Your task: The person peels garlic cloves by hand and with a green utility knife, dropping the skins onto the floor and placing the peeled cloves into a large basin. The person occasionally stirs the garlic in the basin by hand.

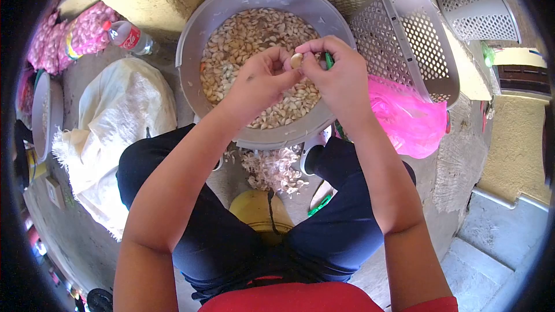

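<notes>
Over a large grey tub (193, 89) of garlic cloves in water (243, 40), my two hands meet at a single garlic clove (296, 60). My left hand (263, 75) is closed, with its fingertips pinching the clove from the left. On the other side, the thumb and forefinger of my right hand (341, 72) press against the same clove. A small green handle (329, 60) pokes out from my right hand; the rest of that tool is hidden by the fingers, perhaps a small knife.
Papery garlic skins (274, 167) lie on the floor between my feet. A perforated grey basket (399, 34) and pink plastic bag (404, 115) are right of the tub. To the left are a white woven sack (127, 98), a Coca-Cola bottle (132, 37) and net bags of garlic (87, 29).
</notes>
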`<act>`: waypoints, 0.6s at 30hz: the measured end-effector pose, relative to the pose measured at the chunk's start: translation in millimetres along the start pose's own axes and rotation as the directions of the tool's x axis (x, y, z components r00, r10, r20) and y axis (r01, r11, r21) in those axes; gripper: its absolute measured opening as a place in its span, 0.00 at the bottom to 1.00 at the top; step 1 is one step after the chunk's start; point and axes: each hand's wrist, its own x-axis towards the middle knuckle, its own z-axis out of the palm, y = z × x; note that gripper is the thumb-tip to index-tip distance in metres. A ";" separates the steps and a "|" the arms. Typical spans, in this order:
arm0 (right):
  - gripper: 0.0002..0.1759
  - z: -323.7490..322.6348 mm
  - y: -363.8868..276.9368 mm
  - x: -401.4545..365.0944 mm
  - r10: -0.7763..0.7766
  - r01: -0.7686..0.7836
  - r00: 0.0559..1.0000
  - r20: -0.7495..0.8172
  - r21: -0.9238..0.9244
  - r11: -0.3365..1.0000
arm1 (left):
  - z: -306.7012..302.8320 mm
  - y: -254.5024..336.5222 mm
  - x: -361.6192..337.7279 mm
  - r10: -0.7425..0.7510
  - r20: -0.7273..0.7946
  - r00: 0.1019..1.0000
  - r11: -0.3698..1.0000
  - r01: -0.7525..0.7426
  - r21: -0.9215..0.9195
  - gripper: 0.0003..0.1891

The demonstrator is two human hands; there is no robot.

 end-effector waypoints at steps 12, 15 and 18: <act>0.08 -4.6 -2.4 0.7 -0.154 0.155 0.988 0.024 -0.080 0.985 | -0.5 9.9 0.7 0.031 -0.077 0.997 0.999 -0.030 0.014 0.07; 0.07 -6.2 -0.1 0.9 -0.272 0.277 0.961 0.055 -0.121 0.953 | -1.7 8.8 1.1 0.088 -0.084 0.993 0.989 -0.077 0.123 0.08; 0.07 -4.1 -1.4 -2.5 -0.280 0.282 0.959 0.038 -0.149 0.948 | -1.5 -1.3 4.6 0.304 -0.111 0.946 0.921 -0.262 0.287 0.08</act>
